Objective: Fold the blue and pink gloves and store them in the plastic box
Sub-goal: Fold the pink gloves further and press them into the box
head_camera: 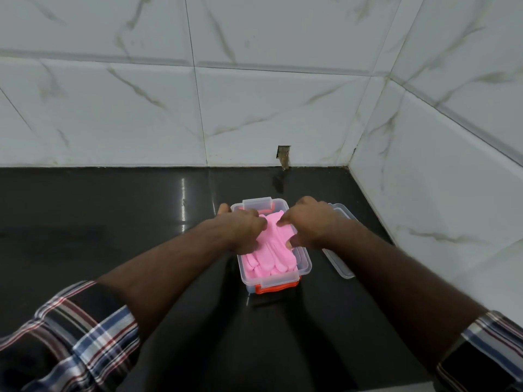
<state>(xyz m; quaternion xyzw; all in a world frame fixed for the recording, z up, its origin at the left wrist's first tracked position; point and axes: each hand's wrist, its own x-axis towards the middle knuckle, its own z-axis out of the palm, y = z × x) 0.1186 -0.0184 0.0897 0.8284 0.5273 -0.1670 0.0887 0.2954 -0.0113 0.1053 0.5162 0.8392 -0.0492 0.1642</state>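
**Pink gloves being pressed into box; blue gloves not seen**

Gloves under inspection: the pink gloves [268, 251] lie inside the clear plastic box [304, 263], which stands on the black counter [99, 222] close to the corner of the tiled wall [254, 108]. Their fingers point toward 6 o'clock, bunched at the near end of the box; the cuff end rises at 12 o'clock, standing a little above the rim.

Handling judgement: the material looks like soft, thin rubber or silicone, light and floppy, with ribbed fingertips. It will likely spring back from a fold and may cling or slide against the smooth box walls. Best purchase appears to be the cuff edge or the folded crease, pinched between thumb and fingertips, not the loose fingers.

Hands: the left hand [244, 229] sits over the box's 9 o'clock side, fingers curled down onto the gloves; whether it pinches or merely presses cannot be told. The right hand [310, 223] sits at the 3 o'clock side, thumb and forefinger closed on the raised cuff edge. The gloves lie directly beneath and between both hands, touching each.

Other findings: the lid [341, 244] lies on the counter just beside the box at 3 o'clock, partly hidden by the right forearm. Orange clips [276, 288] show at the box's near end. Blue gloves are not visible; they may lie under the pink pair.
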